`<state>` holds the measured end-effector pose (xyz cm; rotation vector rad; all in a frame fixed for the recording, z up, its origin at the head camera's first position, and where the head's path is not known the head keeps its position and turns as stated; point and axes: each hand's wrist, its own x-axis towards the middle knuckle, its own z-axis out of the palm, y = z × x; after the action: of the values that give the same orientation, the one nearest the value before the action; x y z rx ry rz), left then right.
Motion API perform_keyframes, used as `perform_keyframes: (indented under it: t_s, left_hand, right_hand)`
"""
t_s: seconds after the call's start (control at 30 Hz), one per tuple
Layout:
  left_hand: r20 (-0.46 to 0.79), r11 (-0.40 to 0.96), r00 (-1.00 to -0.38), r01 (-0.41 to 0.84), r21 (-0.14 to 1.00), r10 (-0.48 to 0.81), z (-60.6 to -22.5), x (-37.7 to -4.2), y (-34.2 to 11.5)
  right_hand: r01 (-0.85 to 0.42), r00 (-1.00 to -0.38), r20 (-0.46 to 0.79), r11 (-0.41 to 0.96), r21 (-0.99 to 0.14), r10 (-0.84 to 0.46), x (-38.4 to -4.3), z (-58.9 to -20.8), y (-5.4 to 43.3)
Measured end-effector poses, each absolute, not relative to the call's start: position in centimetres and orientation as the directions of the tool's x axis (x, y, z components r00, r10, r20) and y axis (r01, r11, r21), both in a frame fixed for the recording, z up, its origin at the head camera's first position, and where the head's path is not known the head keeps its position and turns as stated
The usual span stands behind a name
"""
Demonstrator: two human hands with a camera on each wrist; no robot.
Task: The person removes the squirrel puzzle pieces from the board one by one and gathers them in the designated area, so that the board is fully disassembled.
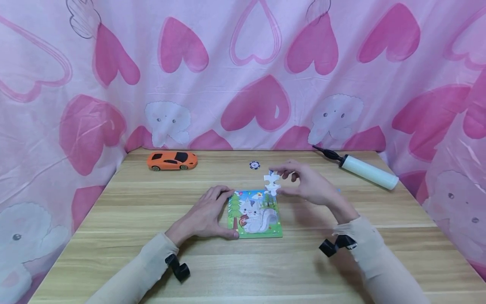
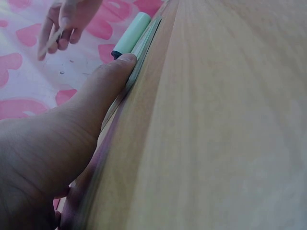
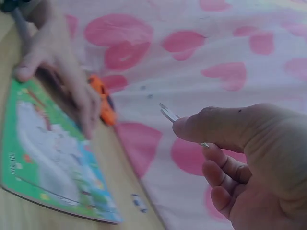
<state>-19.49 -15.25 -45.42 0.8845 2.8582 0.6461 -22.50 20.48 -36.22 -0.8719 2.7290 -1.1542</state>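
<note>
A small square jigsaw puzzle [image 1: 255, 215] with a squirrel picture lies on the table in front of me. My left hand [image 1: 205, 213] spans its left side, fingers at the far corner and thumb [image 2: 117, 67] resting along the near edge. My right hand [image 1: 309, 183] pinches a whitish puzzle piece [image 1: 271, 184] between thumb and fingers, raised above the puzzle's far right corner. In the right wrist view that piece [image 3: 168, 113] appears nearly edge-on, its lower part covered by the thumb.
An orange toy car [image 1: 172, 161] stands at the back left. Behind the puzzle lies a blue-and-white poker chip [image 1: 255, 165]. A hand pump [image 1: 368, 171] with a pale barrel and black nozzle lies at the back right. A pink heart-patterned curtain [image 1: 212, 84] borders the table [image 1: 114, 223].
</note>
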Motion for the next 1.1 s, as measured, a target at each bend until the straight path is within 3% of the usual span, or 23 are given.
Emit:
perform_keyframes:
  t_s: [0.27,0.6,0.97,1.1]
  left_hand:
    - [0.046,0.744,-0.831,0.520,0.421,0.554,-45.4,-19.5,-15.3]
    - [0.046,0.742,-0.830,0.521,0.421,0.556,-45.5,-19.4,-15.3]
    - [0.042,0.746,-0.832,0.517,0.420,0.553,-45.4,-19.4,-15.3]
    - [0.040,0.750,-0.834,0.514,0.417,0.550,-45.4,-19.4,-15.4]
  right_hand:
    - [-0.558,-0.817,0.317,0.520,-0.647,-0.482,-22.4,-33.9,23.8]
    - [-0.579,-0.804,0.394,0.435,-0.690,-0.446,-21.0,-31.5,27.4]
    - [-0.607,-0.793,0.435,0.604,-0.516,-0.426,-20.2,-31.5,30.1]
    - [-0.612,-0.790,0.430,0.590,-0.526,-0.437,-20.0,-32.4,30.7]
